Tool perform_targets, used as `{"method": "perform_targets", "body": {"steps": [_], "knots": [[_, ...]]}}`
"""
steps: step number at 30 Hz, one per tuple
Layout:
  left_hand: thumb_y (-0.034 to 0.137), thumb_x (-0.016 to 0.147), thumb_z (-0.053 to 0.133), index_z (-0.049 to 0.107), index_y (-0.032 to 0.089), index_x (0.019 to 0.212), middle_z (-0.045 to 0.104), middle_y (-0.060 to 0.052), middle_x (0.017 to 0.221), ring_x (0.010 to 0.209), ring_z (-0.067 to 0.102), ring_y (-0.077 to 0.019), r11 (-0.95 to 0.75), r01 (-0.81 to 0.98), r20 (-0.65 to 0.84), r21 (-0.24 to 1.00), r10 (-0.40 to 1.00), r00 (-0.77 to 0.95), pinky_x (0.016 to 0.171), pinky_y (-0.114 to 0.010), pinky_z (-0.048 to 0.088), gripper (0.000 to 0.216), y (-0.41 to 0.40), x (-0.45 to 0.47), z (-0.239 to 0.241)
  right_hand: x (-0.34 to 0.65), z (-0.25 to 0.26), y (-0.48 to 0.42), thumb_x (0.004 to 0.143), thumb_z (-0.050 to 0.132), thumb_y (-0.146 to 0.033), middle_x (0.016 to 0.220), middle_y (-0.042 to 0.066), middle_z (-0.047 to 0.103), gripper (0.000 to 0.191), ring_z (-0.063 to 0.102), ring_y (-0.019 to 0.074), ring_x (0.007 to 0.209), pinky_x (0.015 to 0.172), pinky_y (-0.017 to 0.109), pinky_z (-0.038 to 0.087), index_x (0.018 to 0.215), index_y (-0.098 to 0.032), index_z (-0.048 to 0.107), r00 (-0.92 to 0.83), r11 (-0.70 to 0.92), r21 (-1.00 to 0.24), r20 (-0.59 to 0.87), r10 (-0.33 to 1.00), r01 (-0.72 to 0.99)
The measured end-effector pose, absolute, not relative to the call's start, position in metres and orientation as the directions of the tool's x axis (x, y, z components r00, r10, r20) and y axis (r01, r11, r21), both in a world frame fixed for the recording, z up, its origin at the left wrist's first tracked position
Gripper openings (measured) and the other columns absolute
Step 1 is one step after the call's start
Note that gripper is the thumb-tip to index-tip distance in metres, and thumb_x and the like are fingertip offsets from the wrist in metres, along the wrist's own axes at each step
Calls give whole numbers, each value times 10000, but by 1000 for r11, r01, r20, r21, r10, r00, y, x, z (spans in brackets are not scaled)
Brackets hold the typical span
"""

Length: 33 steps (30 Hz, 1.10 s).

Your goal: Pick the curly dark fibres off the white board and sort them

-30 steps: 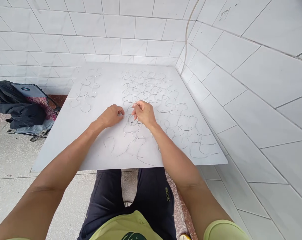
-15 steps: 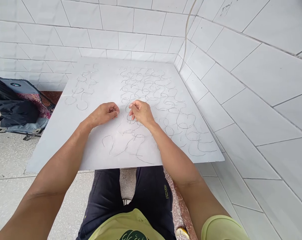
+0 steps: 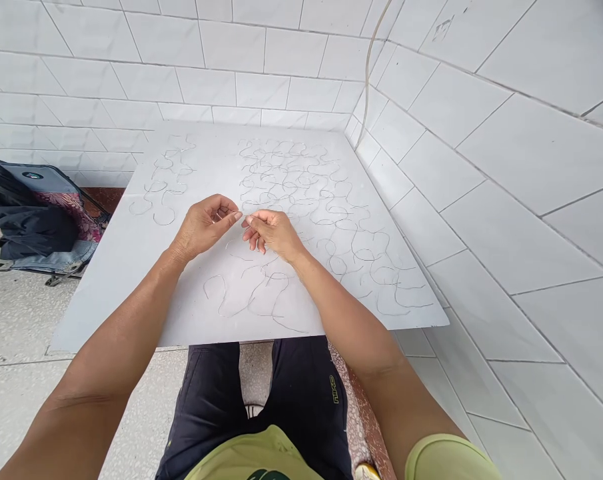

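Note:
Over the middle of a white board (image 3: 106,267), my two hands almost meet at the fingertips. Thumb and fingers of my left hand (image 3: 207,223) are closed in a pinch on a thin wire (image 3: 226,247), which is barely visible. My right hand (image 3: 274,233) pinches at the same spot with thumb and forefinger, its other fingers loosely curled. The wire between the fingertips is too fine to trace fully. Several curved wire pieces (image 3: 271,313) lie on the board near me, below my hands.
Rows of bent wires (image 3: 291,167) cover the board's right half, and a smaller group (image 3: 164,217) lies at the left. Tiled walls (image 3: 481,200) border the back and right. A folding chair (image 3: 56,253) with dark cloth stands at the left. A cable (image 3: 367,80) hangs in the corner.
My hands have come together, the right moving left and the left slightly right, until the fingertips nearly touch. Both have tightened into a pinch. The view has tilted up slightly.

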<state>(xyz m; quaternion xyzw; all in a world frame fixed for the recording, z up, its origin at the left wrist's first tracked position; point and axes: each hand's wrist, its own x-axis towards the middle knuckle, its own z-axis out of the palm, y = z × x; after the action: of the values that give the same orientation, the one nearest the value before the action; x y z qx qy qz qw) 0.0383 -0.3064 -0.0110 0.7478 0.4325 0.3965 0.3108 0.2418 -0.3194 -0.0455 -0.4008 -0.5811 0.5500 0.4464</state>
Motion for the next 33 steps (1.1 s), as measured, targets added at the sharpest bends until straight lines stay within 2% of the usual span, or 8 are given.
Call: {"method": "perform_targets", "body": {"steps": [3, 7, 12, 19, 24, 29, 33], "knots": [[619, 956, 638, 742, 176, 1027, 753, -117, 1021, 772, 639, -182, -363, 313, 283, 878, 919, 274, 701, -309, 509, 461, -305, 39, -12, 246, -43, -317, 985, 687, -499, 786, 55, 745, 335, 671, 122, 551, 414, 204, 480, 915, -171, 696, -169, 94, -992, 108, 980, -89], [664, 986, 556, 780, 167, 1061, 769, -137, 1037, 672, 607, -157, -271, 259, 178, 927, 926, 333, 687, -321, 518, 550, -306, 39, -12, 248, -39, -316, 986, 684, -505, 789, 59, 750, 338, 685, 130, 564, 421, 206, 494, 901, -178, 680, -73, 106, -986, 116, 991, -129], [557, 929, 702, 795, 178, 993, 778, -118, 977, 580, 536, -119, -210, 204, 110, 956, 904, 414, 605, -304, 471, 396, -304, 39, -15, 248, -37, -314, 998, 670, -455, 816, 73, 760, 295, 699, 141, 584, 430, 214, 504, 897, -178, 671, -18, 77, -981, 82, 997, -177], [447, 861, 782, 767, 184, 775, 687, -59, 770, 558, 481, -106, -187, 140, 145, 972, 953, 266, 552, -295, 392, 277, -293, 32, -18, 255, -35, -314, 942, 750, -440, 833, 61, 747, 275, 695, 129, 613, 440, 197, 486, 883, -177, 698, -150, -8, -985, 18, 989, -170], [430, 833, 820, 834, 206, 865, 550, -1, 636, 543, 416, -96, -176, 136, 133, 975, 951, 279, 538, -291, 339, 227, -291, 30, -19, 254, -37, -315, 929, 759, -494, 795, 45, 720, 328, 672, 126, 587, 451, 214, 503, 895, -171, 716, -237, -1, -975, 53, 970, -224], [453, 781, 861, 845, 207, 848, 563, -13, 614, 552, 456, -114, -135, 82, 106, 987, 953, 283, 535, -298, 346, 256, -290, 33, -24, 250, -36, -316, 903, 759, -587, 797, 43, 727, 416, 664, 124, 599, 470, 218, 523, 921, -173, 716, -251, -56, -960, 15, 968, -273], [492, 772, 865, 847, 203, 848, 620, -39, 645, 579, 517, -133, -146, 97, 112, 985, 948, 297, 552, -302, 391, 299, -292, 32, -23, 249, -36, -317, 904, 760, -577, 810, 44, 734, 407, 661, 118, 604, 460, 207, 511, 904, -172, 713, -271, -105, -947, -20, 962, -305]]}}
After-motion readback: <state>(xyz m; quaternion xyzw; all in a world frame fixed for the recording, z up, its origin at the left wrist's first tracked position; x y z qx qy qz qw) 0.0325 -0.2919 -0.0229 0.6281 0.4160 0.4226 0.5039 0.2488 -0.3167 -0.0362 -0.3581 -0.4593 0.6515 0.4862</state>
